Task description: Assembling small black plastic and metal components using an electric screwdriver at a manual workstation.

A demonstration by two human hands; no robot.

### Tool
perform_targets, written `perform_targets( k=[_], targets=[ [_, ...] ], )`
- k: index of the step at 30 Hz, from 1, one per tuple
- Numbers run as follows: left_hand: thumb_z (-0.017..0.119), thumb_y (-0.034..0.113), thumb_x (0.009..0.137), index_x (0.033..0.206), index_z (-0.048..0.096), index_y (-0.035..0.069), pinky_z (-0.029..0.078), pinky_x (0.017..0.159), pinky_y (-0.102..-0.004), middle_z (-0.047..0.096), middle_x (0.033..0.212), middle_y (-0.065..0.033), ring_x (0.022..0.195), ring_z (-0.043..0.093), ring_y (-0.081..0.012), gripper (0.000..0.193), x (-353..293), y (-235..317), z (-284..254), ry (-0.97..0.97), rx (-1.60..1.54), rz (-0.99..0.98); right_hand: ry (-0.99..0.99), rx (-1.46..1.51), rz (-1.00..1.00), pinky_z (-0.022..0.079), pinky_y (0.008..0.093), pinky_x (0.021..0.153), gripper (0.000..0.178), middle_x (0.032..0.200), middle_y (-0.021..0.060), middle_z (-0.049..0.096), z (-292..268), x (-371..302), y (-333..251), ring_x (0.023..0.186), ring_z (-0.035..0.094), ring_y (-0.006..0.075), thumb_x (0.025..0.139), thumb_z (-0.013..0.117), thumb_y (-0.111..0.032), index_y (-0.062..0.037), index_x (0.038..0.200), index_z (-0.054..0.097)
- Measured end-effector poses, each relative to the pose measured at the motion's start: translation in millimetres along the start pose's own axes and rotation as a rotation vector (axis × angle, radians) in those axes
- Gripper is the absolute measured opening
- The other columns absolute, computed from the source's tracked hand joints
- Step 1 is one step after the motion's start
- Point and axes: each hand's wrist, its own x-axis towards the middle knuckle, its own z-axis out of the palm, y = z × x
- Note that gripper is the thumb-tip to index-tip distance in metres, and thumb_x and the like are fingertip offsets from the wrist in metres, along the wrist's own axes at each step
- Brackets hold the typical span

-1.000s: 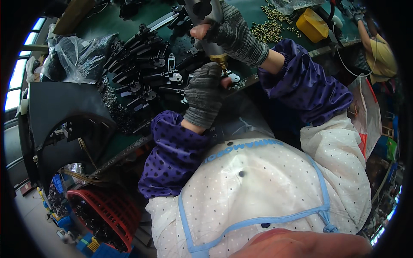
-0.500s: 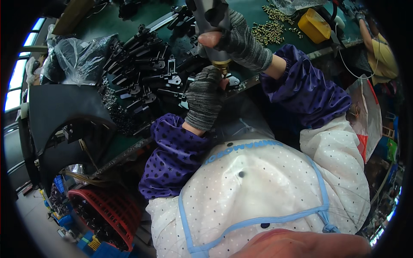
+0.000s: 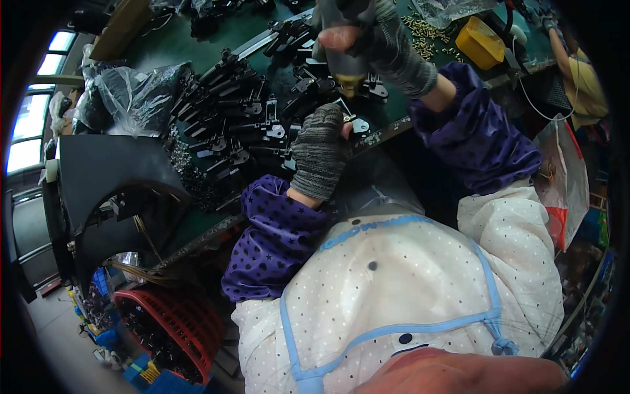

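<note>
My right hand [image 3: 401, 60], in a grey fingerless glove, is wrapped around a dark power screwdriver [image 3: 342, 60]. The driver's brass-coloured nose [image 3: 350, 85] points down, just above and to the right of my left hand. My left hand [image 3: 319, 151], gloved the same way, is closed at the bench edge. Between its fingers and thumb it grips a metal bracket [image 3: 359, 125], whose silvery rounded end sticks out to the right. Most of the bracket is hidden by the hand. Several black metal assemblies [image 3: 226, 108] with silvery ends lie heaped to the left and beyond.
Brass-coloured screws [image 3: 423, 49] lie loose beside a yellow plastic tub [image 3: 479, 44]. Clear plastic bags [image 3: 134, 95] rest at the far left, near small metal pieces [image 3: 187, 164]. A red basket [image 3: 190, 322] holds dark parts below. A co-worker's arm [image 3: 559, 52] shows at far right.
My right hand has moved the screwdriver up and to the right, so its nose now stands apart from my left hand. The bracket's silvery end has come into clearer sight. The view has shifted slightly.
</note>
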Motion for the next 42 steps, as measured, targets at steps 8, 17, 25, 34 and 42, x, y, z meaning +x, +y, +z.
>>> perform_targets(
  k=[8, 17, 25, 34, 42],
  targets=[
    [0.066, 0.012, 0.073, 0.096, 0.058, 0.003, 0.045, 0.078, -0.0346, 0.059, 0.098, -0.0158, 0.092, 0.057, -0.0289, 0.026, 15.0, -15.5, -121.6, -0.177, 0.155, 0.128, -0.215, -0.714, 0.211, 0.041, 0.0305, 0.084, 0.045, 0.111, 0.0124, 0.053, -115.6, -76.4, -0.4, 0.103, 0.052, 0.022, 0.08, 0.059, -0.019, -0.002, 0.119, 0.044],
    [0.061, 0.022, 0.079, 0.088, 0.061, 0.008, 0.045, 0.067, -0.0359, 0.062, 0.077, -0.0138, 0.073, 0.059, -0.0281, 0.016, 118.4, -203.9, -205.1, -0.039, 0.723, -0.325, -0.188, -1.544, 0.496, 0.047, 0.0392, 0.072, 0.024, 0.093, 0.0142, 0.059, -141.8, -115.3, 31.4, 0.084, 0.058, 0.0319, 0.079, 0.058, -0.017, -0.0072, 0.101, 0.054],
    [0.055, 0.028, 0.083, 0.084, 0.061, 0.008, 0.046, 0.065, -0.0393, 0.062, 0.077, -0.013, 0.072, 0.06, -0.03, 0.02, 178.0, -277.3, -138.7, -0.227, 0.94, -0.56, -0.266, -1.558, 0.286, 0.046, 0.0387, 0.063, 0.012, 0.077, 0.0131, 0.058, -135.0, -103.9, 41.4, 0.072, 0.057, 0.0311, 0.081, 0.053, -0.017, -0.0065, 0.086, 0.056],
    [0.054, 0.03, 0.083, 0.081, 0.062, 0.01, 0.047, 0.061, -0.0394, 0.062, 0.073, -0.0116, 0.068, 0.06, -0.0294, 0.022, 183.4, -320.1, -136.0, -0.223, 0.928, -0.473, -0.145, -1.656, 0.188, 0.047, 0.0377, 0.058, 0.006, 0.071, 0.011, 0.057, -132.3, -106.9, 42.9, 0.066, 0.058, 0.0284, 0.079, 0.055, -0.014, -0.008, 0.079, 0.055],
    [0.054, 0.031, 0.083, 0.078, 0.062, 0.011, 0.047, 0.058, -0.0395, 0.062, 0.07, -0.0104, 0.064, 0.06, -0.0289, 0.023, 157.0, -206.1, -139.4, 0.056, 0.628, -0.078, -0.183, -1.481, 0.435, 0.047, 0.0413, 0.064, 0.011, 0.077, 0.0138, 0.058, -129.0, -99.7, 37.2, 0.073, 0.057, 0.0322, 0.077, 0.053, -0.015, -0.0077, 0.085, 0.054]
  ],
)
